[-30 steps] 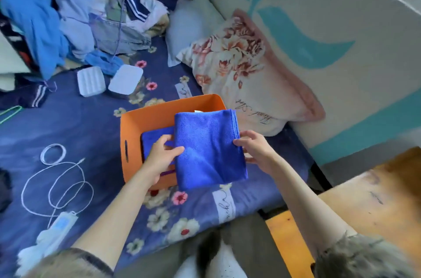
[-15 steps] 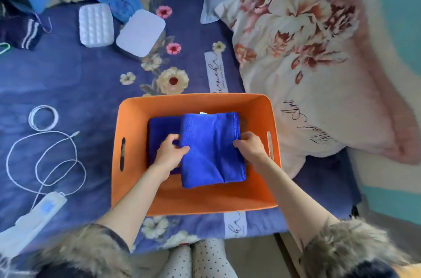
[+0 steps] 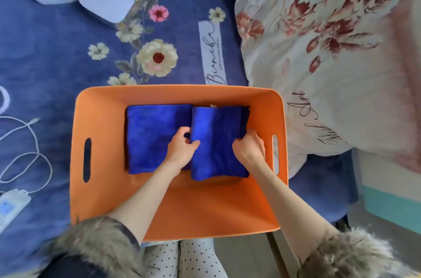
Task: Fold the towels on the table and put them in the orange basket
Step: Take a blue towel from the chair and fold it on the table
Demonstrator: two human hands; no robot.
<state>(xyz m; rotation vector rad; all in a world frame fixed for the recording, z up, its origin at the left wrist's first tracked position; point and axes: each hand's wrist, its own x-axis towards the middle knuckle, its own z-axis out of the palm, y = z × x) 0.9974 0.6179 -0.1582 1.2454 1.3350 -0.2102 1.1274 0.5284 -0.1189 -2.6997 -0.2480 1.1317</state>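
- Clearly the step in hand is seating a towel, so start at the left of the rectangular orange felt basket [image 3: 100, 118], whose left wall has a dark slot handle; it sits on a dark blue floral bedsheet [image 3: 57, 61], with a white coiled charging cable [image 3: 34, 154] lying well off to its left and out of the way.
- Against that left half of the basket floor lies a flat, folded royal-blue microfibre towel [image 3: 150, 139]; it looks settled and is best left undisturbed.
- The left hand [image 3: 181, 148] pinches the left edge of a second folded royal-blue microfibre towel [image 3: 218, 141], thumb on top and fingers curled under the fold, right at the seam where it overlaps the first.
- That second towel rests in the right half of the basket, its left edge slightly over its neighbour; to do this well, I would press it down flat and nudge it right so the two sit side by side.
- The right hand [image 3: 249, 150] grips the towel's right edge with curled fingers, near the right wall; letting go on both sides together should keep the fold from springing open.
- Beyond the right wall a cream pillow printed with pink flowers [image 3: 330, 61] presses close to the basket.
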